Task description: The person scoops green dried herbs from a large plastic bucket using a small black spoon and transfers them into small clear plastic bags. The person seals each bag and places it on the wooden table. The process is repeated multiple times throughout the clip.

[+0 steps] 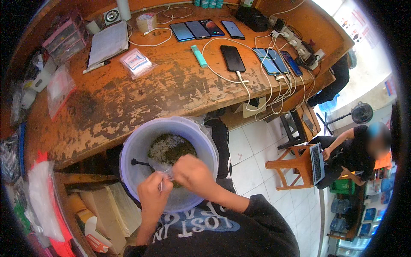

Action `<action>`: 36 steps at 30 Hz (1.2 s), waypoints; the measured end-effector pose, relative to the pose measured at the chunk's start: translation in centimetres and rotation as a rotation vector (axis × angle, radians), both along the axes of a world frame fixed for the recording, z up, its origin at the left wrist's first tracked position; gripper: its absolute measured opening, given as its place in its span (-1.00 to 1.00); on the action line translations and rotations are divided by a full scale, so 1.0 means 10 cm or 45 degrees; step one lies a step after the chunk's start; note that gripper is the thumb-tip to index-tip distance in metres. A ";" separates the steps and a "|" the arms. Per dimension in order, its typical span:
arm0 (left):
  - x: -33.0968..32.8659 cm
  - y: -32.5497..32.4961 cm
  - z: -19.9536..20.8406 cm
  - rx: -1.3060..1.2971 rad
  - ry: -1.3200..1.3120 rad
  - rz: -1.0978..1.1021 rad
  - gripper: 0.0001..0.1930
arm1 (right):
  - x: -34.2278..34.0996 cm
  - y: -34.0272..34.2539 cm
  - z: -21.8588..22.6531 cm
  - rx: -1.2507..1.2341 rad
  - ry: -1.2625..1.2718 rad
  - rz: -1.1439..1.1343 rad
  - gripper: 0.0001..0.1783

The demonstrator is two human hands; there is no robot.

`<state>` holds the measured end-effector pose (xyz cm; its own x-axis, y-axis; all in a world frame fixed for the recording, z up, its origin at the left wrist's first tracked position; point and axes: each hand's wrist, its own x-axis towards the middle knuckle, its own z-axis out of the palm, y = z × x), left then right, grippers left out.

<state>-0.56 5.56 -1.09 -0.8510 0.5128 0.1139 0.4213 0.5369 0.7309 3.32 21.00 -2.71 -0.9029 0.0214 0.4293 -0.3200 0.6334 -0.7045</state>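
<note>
A white-lavender plastic bucket (127, 150) stands in front of me below the table's edge. Loose, grainy greenish-brown and grey material (171, 147) lies in it. Over the bucket's near half, my left hand (155, 191) is closed in a pinch on what looks like a small clear plastic bag (161, 167). My right hand (193, 174) is curled closed against the same bag, fingertips meeting those of the left; its grip is partly hidden. A black-handled utensil (139, 162) rests inside the bucket at the left, its far end hidden.
The worn wooden table (171, 92) spans the far side, carrying several phones, a black phone (232, 58) on a white cable, a power strip (299, 49), a notebook (108, 45) and a tape roll (147, 22). A person with a laptop (317, 162) sits right, beside an orange stool (295, 165).
</note>
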 end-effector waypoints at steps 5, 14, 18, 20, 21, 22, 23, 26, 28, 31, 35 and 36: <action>0.07 0.08 -0.02 0.028 0.042 0.098 -0.86 | -0.18 -0.04 0.00 -0.117 0.082 -0.238 -0.86; 0.37 0.35 -0.09 0.121 0.407 -0.282 -0.52 | -0.52 0.05 0.04 -0.043 0.022 -0.365 -0.84; 0.61 0.24 -0.23 0.010 0.489 -0.777 -0.47 | -0.57 0.04 0.10 -0.123 -0.008 -0.416 -0.83; 0.60 0.22 -0.28 0.032 0.558 -0.812 -0.48 | -0.58 0.05 0.14 -0.213 -0.054 -0.425 -0.83; 0.52 0.19 -0.30 0.088 0.603 -0.704 -0.50 | -0.58 0.05 0.14 -0.222 -0.056 -0.422 -0.83; 0.44 0.18 -0.31 0.148 0.645 -0.604 -0.52 | -0.57 0.06 0.15 -0.229 -0.058 -0.429 -0.82; 0.38 0.17 -0.21 0.156 0.611 -0.457 -0.54 | -0.56 0.07 0.14 -0.236 -0.060 -0.435 -0.82; 0.38 0.19 -0.19 0.209 0.619 -0.343 -0.55 | -0.56 0.05 0.14 -0.239 -0.084 -0.436 -0.81; 0.44 0.16 -0.19 0.166 0.639 -0.564 -0.57 | -0.55 0.04 0.19 -0.261 -0.122 -0.445 -0.81; 0.53 0.16 -0.21 0.084 0.553 -0.722 -0.62 | -0.56 0.02 0.20 -0.273 -0.142 -0.448 -0.80; 0.31 0.15 -0.19 0.289 0.564 -0.428 -0.62 | -0.56 0.02 0.19 -0.313 -0.160 -0.435 -0.79; 0.32 0.13 -0.18 0.267 0.562 -0.406 -0.62 | -0.57 0.02 0.18 -0.317 -0.129 -0.426 -0.80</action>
